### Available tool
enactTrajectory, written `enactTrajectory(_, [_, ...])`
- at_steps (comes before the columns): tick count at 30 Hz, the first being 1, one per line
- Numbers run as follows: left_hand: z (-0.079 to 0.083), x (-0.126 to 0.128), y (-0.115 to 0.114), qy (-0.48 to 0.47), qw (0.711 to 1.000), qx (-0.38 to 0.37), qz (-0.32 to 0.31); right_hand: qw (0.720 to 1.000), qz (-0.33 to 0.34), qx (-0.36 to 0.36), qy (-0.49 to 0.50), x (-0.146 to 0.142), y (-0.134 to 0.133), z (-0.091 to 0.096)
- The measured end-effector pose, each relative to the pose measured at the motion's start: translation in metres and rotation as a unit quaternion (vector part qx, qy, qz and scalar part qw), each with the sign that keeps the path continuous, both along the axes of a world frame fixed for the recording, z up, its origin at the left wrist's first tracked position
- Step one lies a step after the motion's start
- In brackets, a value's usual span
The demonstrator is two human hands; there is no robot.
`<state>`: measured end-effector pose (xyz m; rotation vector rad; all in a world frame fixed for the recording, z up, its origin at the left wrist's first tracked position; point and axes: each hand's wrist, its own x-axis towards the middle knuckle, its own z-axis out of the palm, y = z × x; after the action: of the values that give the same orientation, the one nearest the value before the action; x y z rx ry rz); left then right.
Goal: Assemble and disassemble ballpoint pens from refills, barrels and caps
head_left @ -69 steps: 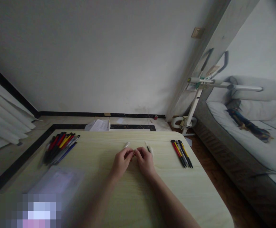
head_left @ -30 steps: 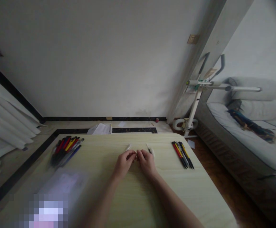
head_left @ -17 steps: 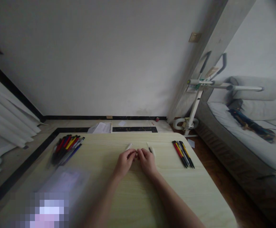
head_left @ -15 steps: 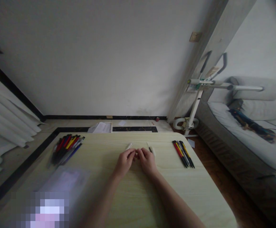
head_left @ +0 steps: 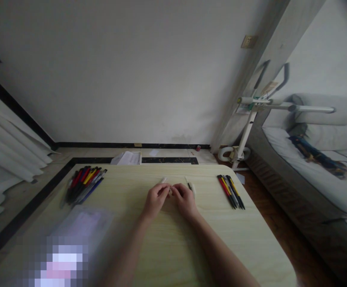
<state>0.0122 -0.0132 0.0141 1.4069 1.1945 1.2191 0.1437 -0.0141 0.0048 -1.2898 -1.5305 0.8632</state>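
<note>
At the middle of the pale wooden bench point(head_left: 167, 247), a small white pen part point(head_left: 170, 192) is pinched between left hand point(head_left: 155, 199) and right hand point(head_left: 185, 199), fingertips closed together for fine fitting.

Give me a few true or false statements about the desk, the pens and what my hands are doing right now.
1. Both hands meet near the middle of the pale wooden table. True: the left hand and right hand are fingertip to fingertip.
2. The bigger heap of coloured pens lies on the table's left side. True.
3. The small row of pens lies left of the left hand. False: it lies right of the right hand.
4. The right hand rests on the small row of pens. False: it is apart from it.
5. A clear plastic bag lies near the left front. True.
</note>
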Motion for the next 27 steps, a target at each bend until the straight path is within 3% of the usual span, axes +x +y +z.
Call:
enactTrajectory(9, [-0.005,-0.001,0.002,-0.029,0.999,0.01,0.035,1.0,0.0,0.006,0.009,0.0,0.001,0.0])
enactTrajectory(20, [0.0,-0.006,-0.001,0.055,0.997,0.056,0.016,1.0,0.0,0.005,0.009,0.0,-0.001,0.002])
enactTrajectory(23, [0.004,-0.01,-0.001,0.091,0.99,0.096,0.048,1.0,-0.01,0.002,0.012,0.0,-0.002,0.001])
enactTrajectory(27, [0.004,-0.021,0.003,0.186,0.961,0.153,0.137,1.0,-0.023,-0.003,0.017,0.0,-0.001,0.002])
